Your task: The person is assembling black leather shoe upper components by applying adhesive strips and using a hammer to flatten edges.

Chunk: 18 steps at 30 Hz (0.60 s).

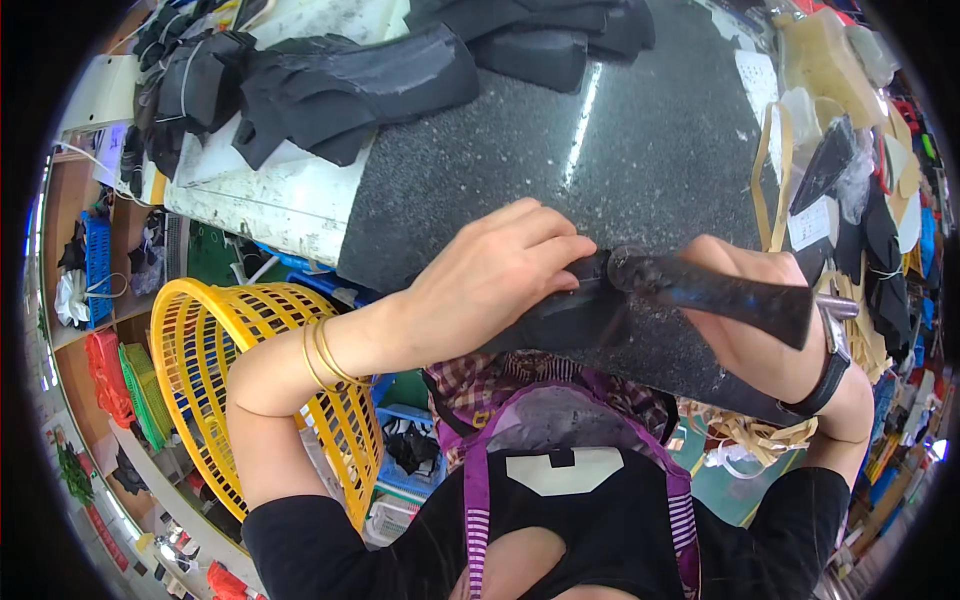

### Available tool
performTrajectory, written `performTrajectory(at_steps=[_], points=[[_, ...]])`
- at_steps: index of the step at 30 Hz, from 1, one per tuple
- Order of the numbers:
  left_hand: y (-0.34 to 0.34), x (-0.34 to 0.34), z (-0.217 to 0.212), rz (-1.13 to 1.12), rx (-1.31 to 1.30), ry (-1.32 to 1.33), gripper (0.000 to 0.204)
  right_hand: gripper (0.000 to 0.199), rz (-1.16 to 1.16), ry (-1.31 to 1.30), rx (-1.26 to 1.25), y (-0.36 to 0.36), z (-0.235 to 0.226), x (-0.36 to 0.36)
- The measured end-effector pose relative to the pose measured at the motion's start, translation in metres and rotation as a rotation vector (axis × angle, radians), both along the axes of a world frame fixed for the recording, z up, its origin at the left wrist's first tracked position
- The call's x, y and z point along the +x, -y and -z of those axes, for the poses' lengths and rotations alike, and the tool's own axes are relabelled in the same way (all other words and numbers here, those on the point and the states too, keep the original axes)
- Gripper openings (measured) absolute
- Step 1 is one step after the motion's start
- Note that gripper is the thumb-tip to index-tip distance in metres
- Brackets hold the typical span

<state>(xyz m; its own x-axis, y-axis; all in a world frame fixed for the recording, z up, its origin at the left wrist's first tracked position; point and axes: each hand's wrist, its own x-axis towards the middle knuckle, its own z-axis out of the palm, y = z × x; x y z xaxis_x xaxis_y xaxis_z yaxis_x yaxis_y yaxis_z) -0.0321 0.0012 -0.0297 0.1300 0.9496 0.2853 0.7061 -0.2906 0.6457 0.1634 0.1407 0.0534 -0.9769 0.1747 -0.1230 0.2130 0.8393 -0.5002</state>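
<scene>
My right hand (740, 285) is closed around a hammer. The hammer's dark metal head (735, 287) has a round face at its left end and a flared, flattened end at the right; a bit of the handle (838, 305) sticks out beyond my wrist. My left hand (515, 265) presses and pinches a black, flat, flexible piece (575, 318) near the front edge of the dark stone slab (480, 175). The round hammer face is right beside my left fingertips, over the black piece. Whether it touches the piece I cannot tell.
Stacked black cut pieces (370, 85) lie at the far left, with more black pieces (560, 40) at the back. A yellow plastic basket (190, 300) stands below my left arm. Tan strips, papers and a clear plastic bag (857, 170) clutter the right side.
</scene>
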Motion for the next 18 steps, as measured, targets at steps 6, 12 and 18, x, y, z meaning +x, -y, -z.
performTrajectory(at_steps=[6,12,18], points=[[0.005,-0.001,0.004,0.12,0.152,-0.191,0.025,0.016,0.136,0.048,-0.17,-0.004,0.001,0.0],[0.008,0.004,-0.003,0.154,0.085,-0.298,0.034,0.016,0.101,0.145,-0.003,0.004,-0.004,-0.01],[0.014,-0.01,-0.002,0.143,0.068,-0.13,0.032,0.015,0.067,0.129,0.022,0.002,-0.008,-0.017]])
